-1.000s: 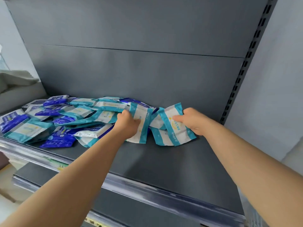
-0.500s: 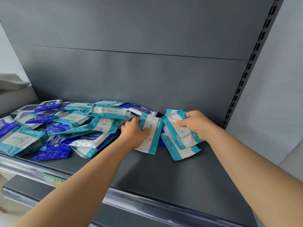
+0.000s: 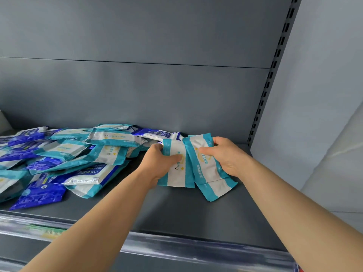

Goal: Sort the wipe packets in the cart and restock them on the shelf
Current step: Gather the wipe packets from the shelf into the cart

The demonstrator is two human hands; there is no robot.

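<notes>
My left hand [image 3: 160, 163] grips a teal-and-white wipe packet [image 3: 176, 169] by its left side, thumb across its front. Just to the right, my right hand [image 3: 225, 156] grips another teal-and-white packet [image 3: 204, 163], which lies over a third one [image 3: 216, 188] flat on the dark grey shelf [image 3: 176, 213]. The two held packets touch side by side. A loose heap of teal-and-white packets [image 3: 106, 154] and dark blue packets [image 3: 37, 193] covers the shelf's left half.
A grey back panel [image 3: 157, 95] rises behind the packets. A slotted upright [image 3: 271, 75] stands at the right end of the shelf. A clear price rail [image 3: 176, 246] runs along the shelf's front edge. Bare shelf lies in front of my hands.
Both hands have drawn their teal packets to the right, away from the heap, and brought them closer together. A gap has opened between the heap and the held packets.
</notes>
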